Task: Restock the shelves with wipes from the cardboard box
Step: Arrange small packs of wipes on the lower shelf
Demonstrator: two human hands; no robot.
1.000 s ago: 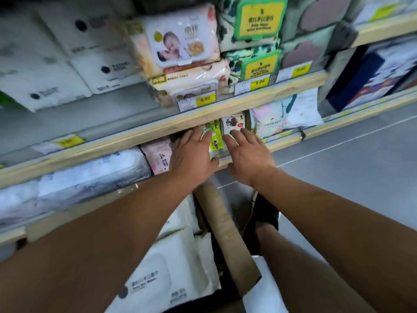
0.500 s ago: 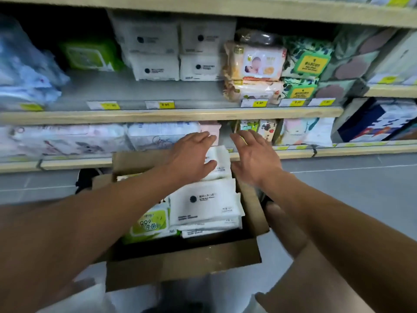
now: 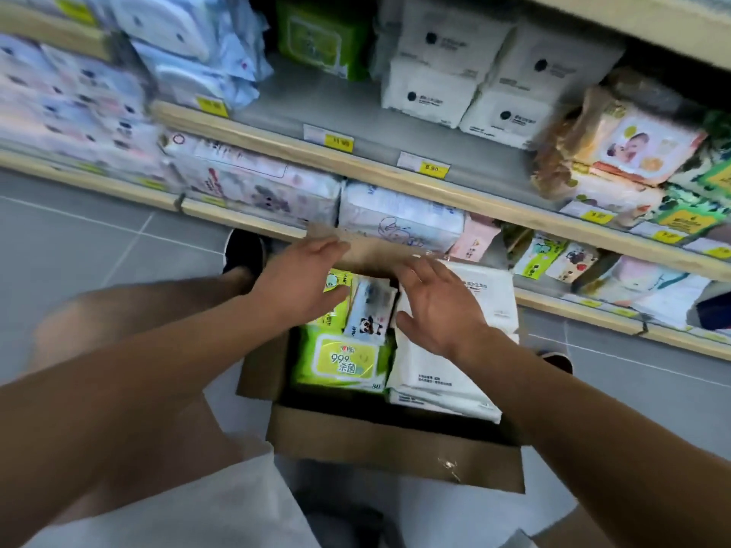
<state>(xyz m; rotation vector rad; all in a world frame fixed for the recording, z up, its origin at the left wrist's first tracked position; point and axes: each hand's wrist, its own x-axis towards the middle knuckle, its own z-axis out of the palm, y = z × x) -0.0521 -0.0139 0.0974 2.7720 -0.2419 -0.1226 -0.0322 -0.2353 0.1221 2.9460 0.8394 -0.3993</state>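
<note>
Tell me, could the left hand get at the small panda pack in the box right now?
Probably yes. The left hand hovers open over the cardboard box, whose top is open, and the panda pack stands uncovered just beside its fingers, with nothing lying over it.

Grey tiled floor (image 3: 99,247): open cardboard box (image 3: 395,452) at centre, near. Wooden-edged shelves (image 3: 356,160) beyond: white wipe packs (image 3: 431,92) far, green pack (image 3: 316,41) to their left, pastel packs (image 3: 261,187) on the lower tier.
</note>
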